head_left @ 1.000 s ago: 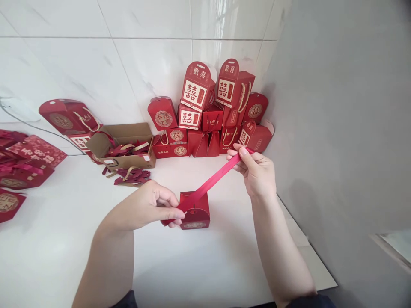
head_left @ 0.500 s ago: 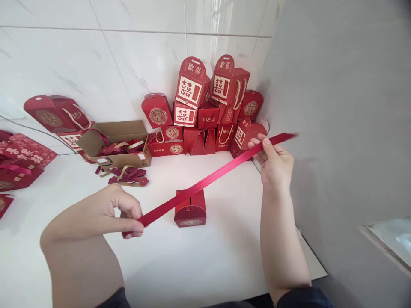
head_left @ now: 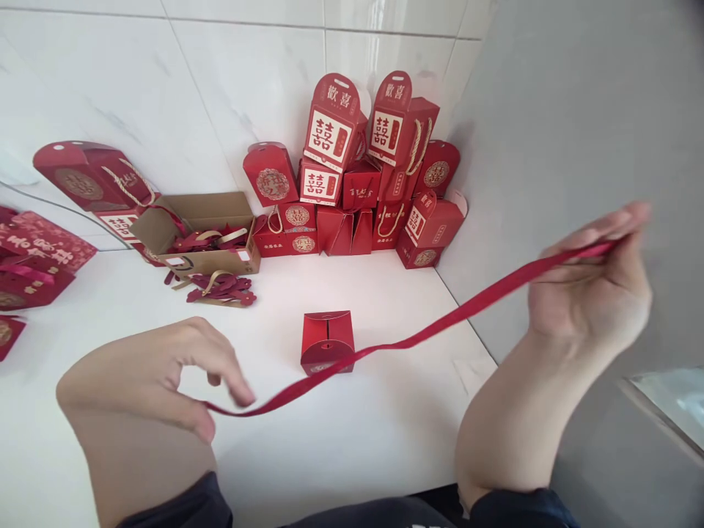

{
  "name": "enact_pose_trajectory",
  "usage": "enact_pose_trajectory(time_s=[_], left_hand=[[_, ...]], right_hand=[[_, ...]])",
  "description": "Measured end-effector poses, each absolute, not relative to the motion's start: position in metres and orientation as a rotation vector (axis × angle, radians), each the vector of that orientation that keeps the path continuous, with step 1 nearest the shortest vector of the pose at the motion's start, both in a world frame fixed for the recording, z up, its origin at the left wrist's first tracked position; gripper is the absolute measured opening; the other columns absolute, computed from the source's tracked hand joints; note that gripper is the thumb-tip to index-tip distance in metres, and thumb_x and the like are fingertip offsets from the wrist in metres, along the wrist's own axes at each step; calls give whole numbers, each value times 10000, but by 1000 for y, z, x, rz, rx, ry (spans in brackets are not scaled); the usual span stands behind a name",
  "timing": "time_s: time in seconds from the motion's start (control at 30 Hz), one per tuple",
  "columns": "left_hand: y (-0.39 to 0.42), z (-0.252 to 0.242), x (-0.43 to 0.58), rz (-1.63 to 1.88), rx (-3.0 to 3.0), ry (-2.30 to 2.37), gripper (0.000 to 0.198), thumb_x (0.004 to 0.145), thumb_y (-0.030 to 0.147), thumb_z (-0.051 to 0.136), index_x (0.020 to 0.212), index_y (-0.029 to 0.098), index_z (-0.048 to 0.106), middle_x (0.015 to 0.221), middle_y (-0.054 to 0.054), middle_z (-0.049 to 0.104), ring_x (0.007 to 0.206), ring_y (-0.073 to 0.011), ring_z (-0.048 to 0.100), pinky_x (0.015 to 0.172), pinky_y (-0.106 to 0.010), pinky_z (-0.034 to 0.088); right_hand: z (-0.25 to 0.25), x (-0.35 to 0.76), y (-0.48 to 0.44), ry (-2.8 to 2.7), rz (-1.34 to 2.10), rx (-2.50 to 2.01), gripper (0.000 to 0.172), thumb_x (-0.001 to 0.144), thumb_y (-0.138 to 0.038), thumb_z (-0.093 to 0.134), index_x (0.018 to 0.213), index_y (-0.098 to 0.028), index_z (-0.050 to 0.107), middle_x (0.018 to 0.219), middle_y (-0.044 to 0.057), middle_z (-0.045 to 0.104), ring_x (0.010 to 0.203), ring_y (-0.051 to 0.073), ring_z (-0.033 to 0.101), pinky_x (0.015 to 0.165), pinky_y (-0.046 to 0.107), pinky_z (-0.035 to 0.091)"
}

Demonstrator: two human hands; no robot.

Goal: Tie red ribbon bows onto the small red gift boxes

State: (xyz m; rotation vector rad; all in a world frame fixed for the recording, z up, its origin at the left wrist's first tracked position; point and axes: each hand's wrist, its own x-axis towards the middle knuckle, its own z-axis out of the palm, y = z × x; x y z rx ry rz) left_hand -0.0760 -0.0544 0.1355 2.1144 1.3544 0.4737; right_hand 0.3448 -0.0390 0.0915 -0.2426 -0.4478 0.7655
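A long red ribbon [head_left: 429, 334] stretches across the view above the white table [head_left: 352, 433]. My right hand [head_left: 597, 290], raised at the right near the grey wall, pinches one end of it. My left hand [head_left: 165, 374], low at the left, holds the other end between thumb and fingers; that hand is blurred. A small red gift box [head_left: 327, 341] with a slotted top stands on the table between my hands, and the ribbon passes just in front of it.
A stack of several red gift boxes [head_left: 357, 176] fills the back corner. A brown cardboard box [head_left: 198, 235] of red tags stands at the left, with loose red tags [head_left: 220, 287] before it. More red boxes [head_left: 38, 249] lie at the far left.
My right hand has swung far out to the right and up, pulling the ribbon longer and lower. My left hand has stayed low at the left, its fingers spreading.
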Motion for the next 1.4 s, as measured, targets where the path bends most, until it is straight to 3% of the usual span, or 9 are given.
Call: enact_pose_trajectory(time_s=[0.1,0.17,0.3,0.43,0.53,0.63,0.8,0.97,1.4], left_hand=[[-57,130,-57,411,2085,1320,333,763,523,601,899,247,728,682,-14,661,721,-184,619,642,-234,468],[-55,125,-44,356,2069,1276,344,761,522,614,926,242,726,767,-28,687,762,-189,631,663,-239,471],[-44,111,-23,137,2081,1168,355,721,488,686,978,246,725,963,-42,707,827,-194,643,675,-235,465],[-30,88,-8,69,2103,1138,205,732,349,679,881,221,737,833,-27,714,713,-172,630,612,-231,424],[-24,75,-3,60,2080,1087,138,764,278,609,732,190,711,714,-16,692,616,-148,597,565,-229,400],[-21,70,-2,210,2018,1166,149,772,305,608,777,185,695,703,-11,676,631,-152,593,565,-232,413],[-17,68,-3,457,1758,1218,250,789,341,630,974,179,677,819,-43,693,726,-180,643,642,-275,500],[-15,68,-2,531,1666,1215,434,764,320,672,1169,170,633,770,-34,667,665,-165,631,617,-289,522],[-12,62,2,462,1642,1169,337,768,277,650,1091,182,632,751,-18,665,719,-179,671,665,-305,560]], right_hand=[[105,347,-66,-392,884,-83,470,994,-110,305,819,-269,711,907,-62,755,678,51,719,649,123,558],[109,338,-73,-526,766,-298,476,993,-110,339,809,-304,733,897,-94,741,647,7,684,594,66,520],[107,300,-68,-929,410,-615,357,929,-109,493,946,-359,747,830,-47,710,597,67,639,470,199,477],[102,259,-65,-1138,487,-697,299,902,-146,577,1153,-293,646,839,-9,727,630,117,674,614,288,556],[99,241,-68,-1224,589,-798,131,901,-211,612,1019,-267,602,846,-12,740,719,165,721,693,334,584],[93,236,-68,-1518,460,-987,17,885,-224,620,884,-241,617,836,0,725,769,175,710,685,312,565],[78,223,-57,-2077,194,-1126,139,895,-126,498,862,-220,595,858,30,691,716,157,616,630,281,454],[59,201,-43,-2367,1,-1201,210,848,-32,388,859,-191,524,710,16,590,581,149,482,559,276,321],[49,190,-31,-2496,64,-1281,198,813,-21,433,893,-165,542,857,48,600,622,147,494,571,266,317]])
